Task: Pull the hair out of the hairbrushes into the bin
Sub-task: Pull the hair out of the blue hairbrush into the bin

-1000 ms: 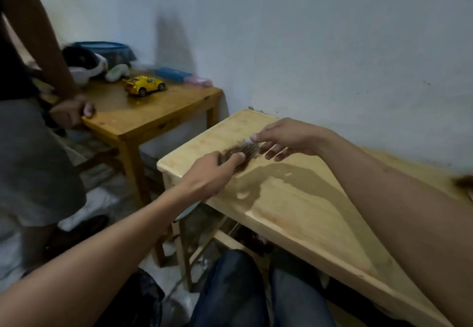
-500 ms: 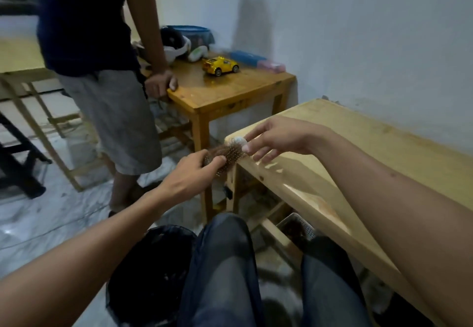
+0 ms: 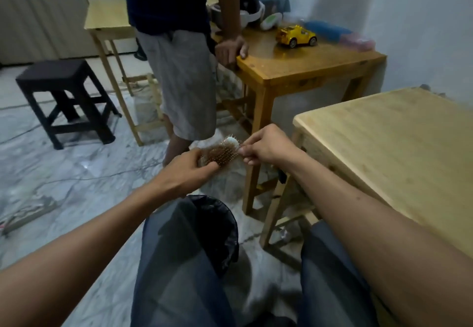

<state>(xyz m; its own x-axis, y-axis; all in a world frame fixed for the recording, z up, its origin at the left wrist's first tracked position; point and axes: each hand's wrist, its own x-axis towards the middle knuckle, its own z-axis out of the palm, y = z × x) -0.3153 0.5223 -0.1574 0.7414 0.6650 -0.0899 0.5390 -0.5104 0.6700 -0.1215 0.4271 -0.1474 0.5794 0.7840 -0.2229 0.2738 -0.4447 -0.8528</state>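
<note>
- A dark stool (image 3: 62, 91) stands on the marble floor (image 3: 51, 173) at the far left, with thin cables running across the floor near it.
- Behind it, a pale wooden table (image 3: 107, 19) stands near the back wall.
- A standing person (image 3: 176, 70) in a dark top and grey shorts rests one hand on the corner of a honey-coloured table (image 3: 320, 68).
- The left hand (image 3: 186, 170) reaches forward over the wearer's knee, its fingers curled round the near end of the hairbrush (image 3: 221, 154); the handle is hidden in the grip.
- The hairbrush is held in the air above the floor, between the two hands, bristles up, with a mat of brownish hair across the pad and a pale patch at its far tip.
- The bin (image 3: 215, 224), lined with a black bag, sits on the floor below and slightly nearer than the brush, between the wearer's jeans-clad legs and partly hidden by the left knee.
- The right hand (image 3: 266, 145) meets the brush's right edge, thumb and forefinger pinched together at the bristles; it seems to nip a strand of hair, though the blur leaves that unsure.
- On the honey-coloured table sit a yellow toy car (image 3: 295, 35), a white headset (image 3: 252, 12), and a blue box (image 3: 327, 31) against the wall.
- At the right, a light wooden table (image 3: 399, 147) lies beside the right forearm.
</note>
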